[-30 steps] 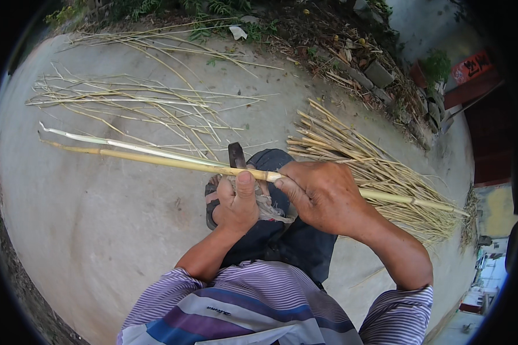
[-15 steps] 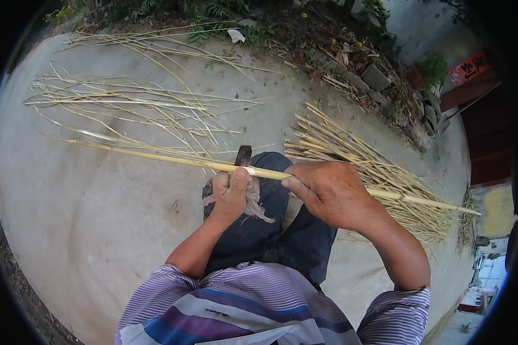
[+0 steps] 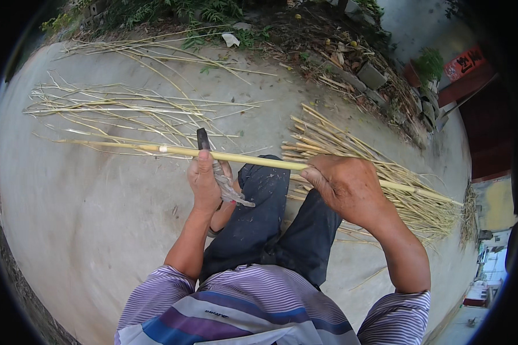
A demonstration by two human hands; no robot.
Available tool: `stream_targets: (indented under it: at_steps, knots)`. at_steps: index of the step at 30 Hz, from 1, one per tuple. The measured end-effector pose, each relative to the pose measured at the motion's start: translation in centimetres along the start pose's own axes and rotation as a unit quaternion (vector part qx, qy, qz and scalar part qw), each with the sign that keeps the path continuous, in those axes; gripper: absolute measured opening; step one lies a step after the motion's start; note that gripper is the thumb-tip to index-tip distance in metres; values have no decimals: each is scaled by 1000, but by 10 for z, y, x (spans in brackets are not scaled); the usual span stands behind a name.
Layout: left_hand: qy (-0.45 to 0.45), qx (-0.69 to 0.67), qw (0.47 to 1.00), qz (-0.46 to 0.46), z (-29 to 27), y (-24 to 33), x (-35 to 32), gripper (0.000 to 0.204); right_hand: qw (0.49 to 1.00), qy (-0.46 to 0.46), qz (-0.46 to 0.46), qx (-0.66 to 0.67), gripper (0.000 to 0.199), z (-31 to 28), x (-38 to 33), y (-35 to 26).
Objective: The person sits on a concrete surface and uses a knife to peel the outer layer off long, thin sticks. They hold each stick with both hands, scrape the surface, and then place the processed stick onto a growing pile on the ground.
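Note:
A long pale bamboo stalk point(image 3: 253, 159) lies crosswise over my knees. My right hand point(image 3: 345, 187) grips it on the right side. My left hand point(image 3: 204, 181) holds a dark-bladed knife point(image 3: 203, 138) upright, its handle wrapped in grey cloth, with the blade resting against the stalk. My legs in dark trousers point(image 3: 270, 224) show below the stalk.
A bundle of cut bamboo sticks point(image 3: 357, 155) lies on the concrete ground to the right. Thin split strips and twigs point(image 3: 126, 109) are scattered at the left and back. Plants, dry litter and bricks point(image 3: 374, 75) line the far edge.
The stalk has slid to the left through my hands, and the knife blade has come upright against it. My right hand has shifted a little to the right along the stalk.

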State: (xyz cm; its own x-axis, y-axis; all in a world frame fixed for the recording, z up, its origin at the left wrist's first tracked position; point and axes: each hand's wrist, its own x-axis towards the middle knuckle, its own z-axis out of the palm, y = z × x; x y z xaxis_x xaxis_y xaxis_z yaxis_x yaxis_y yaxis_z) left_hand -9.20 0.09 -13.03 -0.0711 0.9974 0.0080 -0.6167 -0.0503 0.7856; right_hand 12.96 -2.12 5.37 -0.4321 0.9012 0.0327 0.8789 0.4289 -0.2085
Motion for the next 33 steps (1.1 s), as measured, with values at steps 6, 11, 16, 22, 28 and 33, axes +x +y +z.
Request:
stream_targets:
  at_steps: [6, 11, 16, 22, 28, 33]
  knots:
    - [-40, 138, 989, 42, 44, -19, -24, 57, 998, 24, -34, 52, 33, 25, 9, -15]
    - [-60, 111, 992, -1, 37, -13, -22, 57, 990, -8, 9, 143, 29, 16, 9, -7]
    - [-48, 149, 986, 60, 53, -15, -28, 55, 989, -2, 7, 149, 27, 23, 6, -7]
    - [-11, 227, 970, 87, 48, -27, -35, 52, 992, 9, 16, 129, 27, 31, 4, -14]
    - [-2, 281, 949, 143, 49, -26, -30, 50, 995, 18, 11, 99, 29, 37, 6, -15]
    - [8, 280, 951, 132, 49, -25, -30, 50, 995, 25, 9, 99, 29, 43, 8, -15]
